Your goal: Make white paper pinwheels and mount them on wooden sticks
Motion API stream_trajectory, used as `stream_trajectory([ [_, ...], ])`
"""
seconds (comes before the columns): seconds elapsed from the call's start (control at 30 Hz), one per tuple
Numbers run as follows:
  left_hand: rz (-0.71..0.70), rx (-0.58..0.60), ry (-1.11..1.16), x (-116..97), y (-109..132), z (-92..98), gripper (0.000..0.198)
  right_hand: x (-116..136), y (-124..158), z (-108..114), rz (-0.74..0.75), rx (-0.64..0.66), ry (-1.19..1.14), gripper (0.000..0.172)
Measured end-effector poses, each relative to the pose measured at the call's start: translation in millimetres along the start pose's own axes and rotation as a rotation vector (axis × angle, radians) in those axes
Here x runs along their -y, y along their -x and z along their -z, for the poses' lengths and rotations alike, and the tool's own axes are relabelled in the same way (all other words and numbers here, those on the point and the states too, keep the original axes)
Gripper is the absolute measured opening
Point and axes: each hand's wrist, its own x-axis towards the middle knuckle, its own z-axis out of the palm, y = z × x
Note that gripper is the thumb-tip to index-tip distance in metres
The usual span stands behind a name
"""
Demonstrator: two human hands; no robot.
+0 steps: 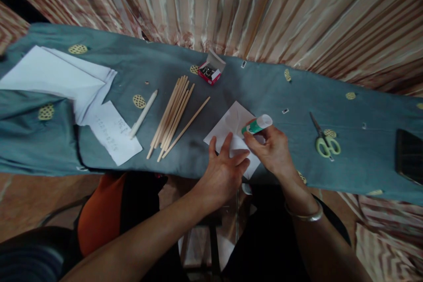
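In the head view a square of white paper (227, 120) lies on the cloth-covered table in front of me, with crease or cut lines running toward its middle. My left hand (226, 169) rests on its near left part, fingers spread flat. My right hand (274, 147) is closed around a green and white glue stick (256, 124), held tilted with its green end low over the middle of the paper. Whether that end touches the paper, I cannot tell.
Left of the paper lie several wooden sticks (173, 114), a white pencil-like rod (144, 113), a written note (112, 134) and white sheets (56, 72). Behind stands an open red box (209, 72) of small metal pieces. Scissors (325, 143) and a dark object (410, 155) lie right.
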Motion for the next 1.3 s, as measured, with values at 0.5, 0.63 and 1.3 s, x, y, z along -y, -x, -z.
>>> stream_trajectory([
  [0.5, -0.002, 0.008, 0.015, 0.3, -0.2, -0.3, 0.033, 2.4, -0.8, -0.1, -0.019, 0.083, -0.039, 0.017],
  [0.63, 0.006, 0.020, 0.020, -1.4, -0.1, 4.9, 0.034, -0.4, 1.7, 7.7, -0.099, 0.094, -0.156, 0.014],
  [1.3, 0.420, -0.348, 0.930, 19.0, -15.9, 33.6, 0.036, -13.3, 4.5, 26.7, -0.533, 0.007, -1.418, 0.017],
])
